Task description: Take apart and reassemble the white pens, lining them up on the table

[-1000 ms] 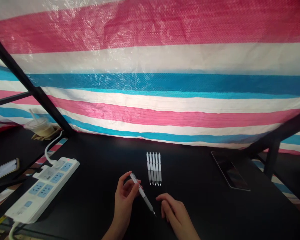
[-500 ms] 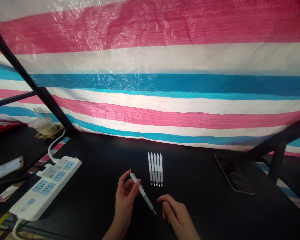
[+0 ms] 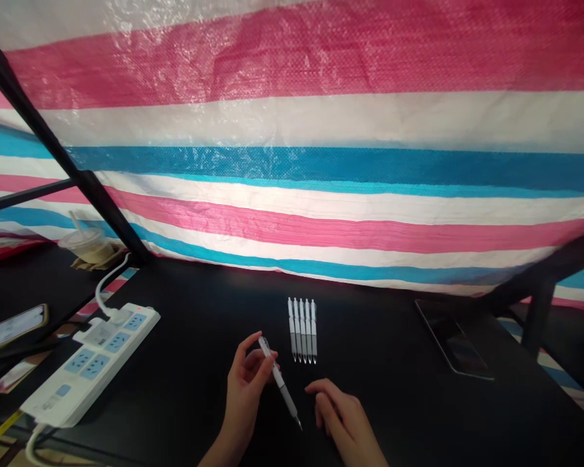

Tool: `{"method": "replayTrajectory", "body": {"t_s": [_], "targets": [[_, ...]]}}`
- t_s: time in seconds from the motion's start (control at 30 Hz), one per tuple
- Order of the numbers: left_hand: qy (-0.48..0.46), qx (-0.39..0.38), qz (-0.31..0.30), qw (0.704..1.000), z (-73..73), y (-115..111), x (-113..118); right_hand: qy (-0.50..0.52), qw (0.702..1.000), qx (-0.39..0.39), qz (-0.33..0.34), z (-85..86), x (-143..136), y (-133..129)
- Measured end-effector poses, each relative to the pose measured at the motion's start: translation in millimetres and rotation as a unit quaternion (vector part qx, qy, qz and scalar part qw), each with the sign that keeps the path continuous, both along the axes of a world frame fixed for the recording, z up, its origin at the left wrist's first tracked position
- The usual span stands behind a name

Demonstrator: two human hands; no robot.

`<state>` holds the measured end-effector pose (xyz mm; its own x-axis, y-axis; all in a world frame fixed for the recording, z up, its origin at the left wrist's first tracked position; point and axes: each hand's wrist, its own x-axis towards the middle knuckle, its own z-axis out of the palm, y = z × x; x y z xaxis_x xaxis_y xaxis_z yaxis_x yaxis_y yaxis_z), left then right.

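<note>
My left hand (image 3: 248, 376) pinches a white and grey click pen (image 3: 278, 379) near its upper end. The pen slants down to the right, its metal tip toward me. To the right of that tip, my right hand (image 3: 340, 415) is held low over the black table, index finger pointing left and the other fingers loosely curled. I see nothing in it. Several matching pens (image 3: 302, 329) lie side by side in a neat row just beyond my hands, tips toward me.
On the left lies a white power strip (image 3: 92, 366) with a plug in it. A phone (image 3: 14, 329) and a lidded plastic cup (image 3: 90, 245) sit farther left. A dark tablet-like device (image 3: 452, 338) lies at right. Behind the black table (image 3: 214, 298) hangs a striped tarp (image 3: 321, 117).
The pen in my left hand has turned a little steeper, its tip shifting slightly down and its top slightly right. My right hand has barely moved, and the row of pens is the same.
</note>
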<state>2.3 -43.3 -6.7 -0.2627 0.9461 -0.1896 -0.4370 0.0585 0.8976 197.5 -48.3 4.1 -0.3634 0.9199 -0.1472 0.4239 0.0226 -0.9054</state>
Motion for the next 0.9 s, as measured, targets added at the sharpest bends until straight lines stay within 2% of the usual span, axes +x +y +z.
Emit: {"method": "replayTrajectory", "body": {"t_s": [0.17, 0.3, 0.33, 0.43, 0.53, 0.63, 0.7, 0.9], "targets": [[0.030, -0.001, -0.048, 0.998, 16.5, 20.2, -0.4, 0.006, 1.000, 0.002, -0.003, 1.5, 0.3, -0.2], [0.141, 0.013, -0.103, 0.985, 27.7, 58.9, -4.9, 0.013, 1.000, 0.009, -0.003, -2.1, 0.6, -0.4], [0.187, 0.019, -0.112, 0.976, 27.2, 70.5, -6.3, 0.014, 1.000, 0.012, -0.004, -3.4, 0.7, -0.3], [0.232, 0.018, -0.127, 0.964, 16.7, 101.9, -10.0, 0.017, 1.000, 0.020, -0.011, -6.6, 0.9, 0.7], [0.279, 0.008, -0.123, 0.952, 0.0, 118.7, -11.4, 0.020, 1.000, 0.021, -0.012, -7.0, 1.3, 1.3], [0.311, 0.005, -0.113, 0.944, -11.9, 117.6, -11.7, 0.024, 1.000, 0.016, -0.010, -5.6, 1.0, 0.8], [0.321, 0.012, -0.115, 0.940, -14.3, 110.4, -12.7, 0.022, 1.000, 0.019, -0.011, -4.5, 0.3, 0.8], [0.325, 0.040, -0.138, 0.935, -4.7, 79.4, -16.8, 0.006, 0.994, 0.085, -0.063, 4.1, -1.5, 10.1]]}}
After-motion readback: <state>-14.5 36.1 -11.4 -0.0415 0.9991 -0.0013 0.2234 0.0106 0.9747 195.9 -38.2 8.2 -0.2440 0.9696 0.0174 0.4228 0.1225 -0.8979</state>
